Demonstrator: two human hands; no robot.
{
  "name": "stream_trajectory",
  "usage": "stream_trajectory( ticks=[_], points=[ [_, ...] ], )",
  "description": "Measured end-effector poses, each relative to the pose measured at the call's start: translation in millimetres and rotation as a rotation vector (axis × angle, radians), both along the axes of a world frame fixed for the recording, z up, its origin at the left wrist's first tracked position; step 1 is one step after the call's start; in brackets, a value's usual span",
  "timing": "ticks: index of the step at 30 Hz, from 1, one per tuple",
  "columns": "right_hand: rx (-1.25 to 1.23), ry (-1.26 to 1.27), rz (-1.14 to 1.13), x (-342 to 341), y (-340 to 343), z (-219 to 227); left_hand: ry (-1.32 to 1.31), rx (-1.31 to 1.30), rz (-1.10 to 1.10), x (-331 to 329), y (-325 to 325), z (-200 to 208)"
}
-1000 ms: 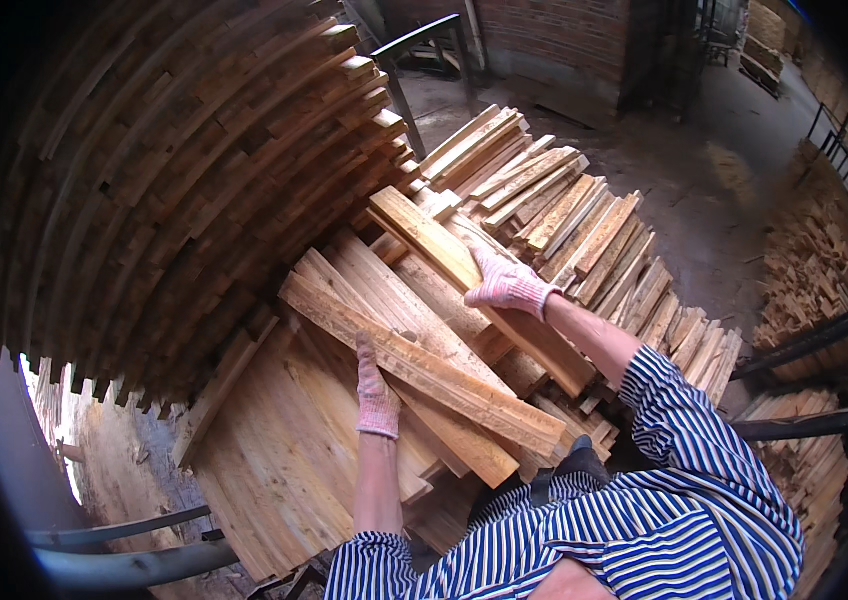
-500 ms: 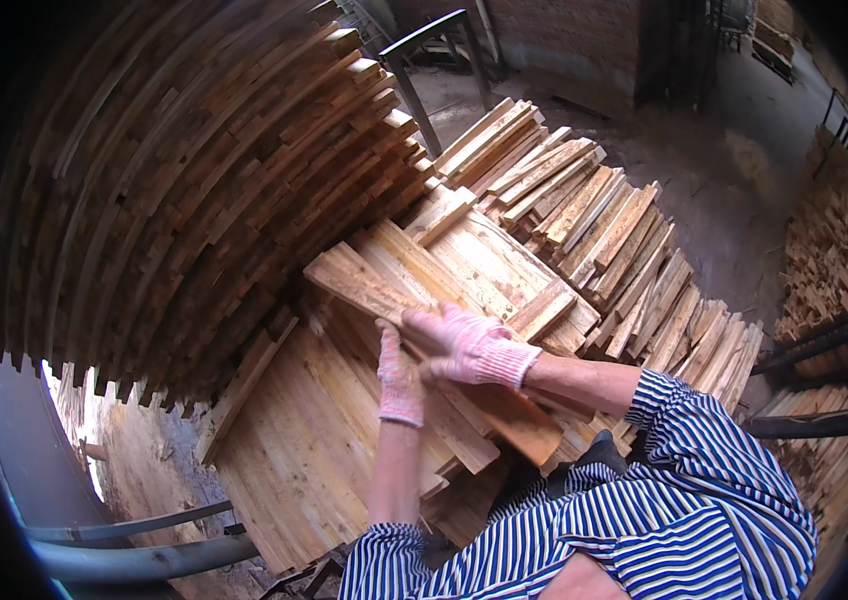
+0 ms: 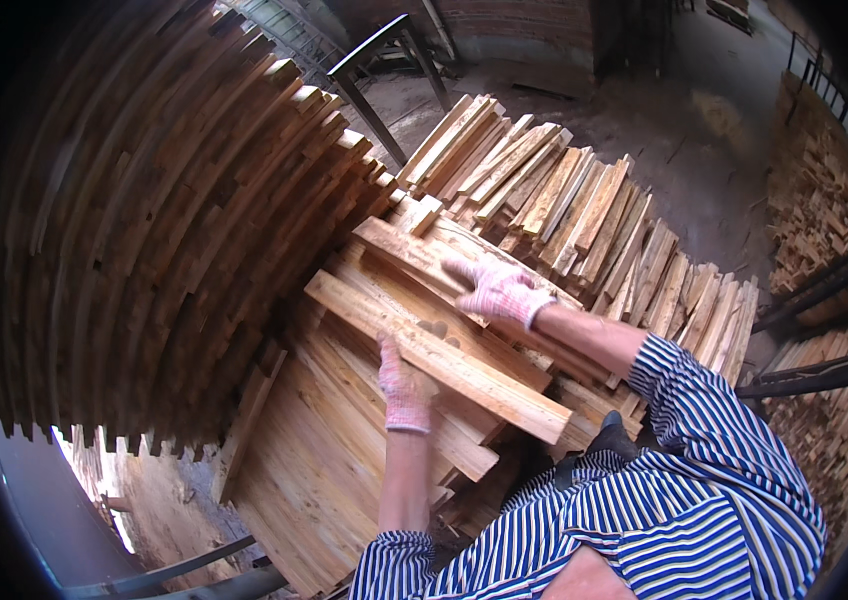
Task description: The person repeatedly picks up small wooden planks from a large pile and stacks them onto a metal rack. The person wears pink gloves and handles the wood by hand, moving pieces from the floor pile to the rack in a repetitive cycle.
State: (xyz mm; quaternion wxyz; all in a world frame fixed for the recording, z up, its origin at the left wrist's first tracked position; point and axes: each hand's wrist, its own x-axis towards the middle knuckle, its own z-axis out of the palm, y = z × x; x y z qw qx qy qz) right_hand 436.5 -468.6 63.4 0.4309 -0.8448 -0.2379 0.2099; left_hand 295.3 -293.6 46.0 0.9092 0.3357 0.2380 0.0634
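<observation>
Plank (image 3: 456, 363) in my left hand (image 3: 407, 390); I can't tell whether my right hand (image 3: 504, 290) grips another board (image 3: 399, 245). Some planks (image 3: 319, 490) already lie side by side; loose sticks (image 3: 589, 225) remain heaped.

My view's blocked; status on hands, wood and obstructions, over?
Left hand gripping plank. Right hand open at second plank, contact unclear. Tall wood stack stands left. Neither hand looks blocked.

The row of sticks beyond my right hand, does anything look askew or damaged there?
Slightly askew: the top sticks lie at differing angles with uneven ends, so they look loosely piled compared with the layered stack on the left. Any fine damage would be too small to tell.
</observation>
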Motion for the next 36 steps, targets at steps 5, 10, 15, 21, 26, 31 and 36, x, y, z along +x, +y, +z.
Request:
stream_trajectory(
  ticks=[5,10,15,21,26,31,36],
  points=[
    [-0.071,-0.492,-0.013,28.5,52.4,-57.1,-0.02,-0.165,-0.06,-5.0,30.4,-16.4],
    [-0.149,-0.313,-0.002,20.3,44.5,-40.7,0.047,-0.125,-0.088,6.4,20.5,-1.6],
    [0.274,-0.088,0.165,-36.7,27.2,25.6,0.021,0.428,-0.187,25.4,14.0,14.2],
    [0.25,-0.746,-0.225,60.6,-11.6,-73.9,0.233,2.188,-0.64,81.7,4.1,-17.6],
    [0.087,-0.178,-0.279,61.2,15.3,-123.2,0.114,2.337,-0.479,84.1,9.8,-49.3],
    [0.237,-0.254,-0.328,61.7,20.2,-102.1,0.167,2.179,-0.436,73.0,-4.5,-29.6],
    [0.556,-0.131,-0.439,53.8,-60.9,-103.4,0.686,3.344,0.598,56.8,-70.7,-38.8]
  ],
)
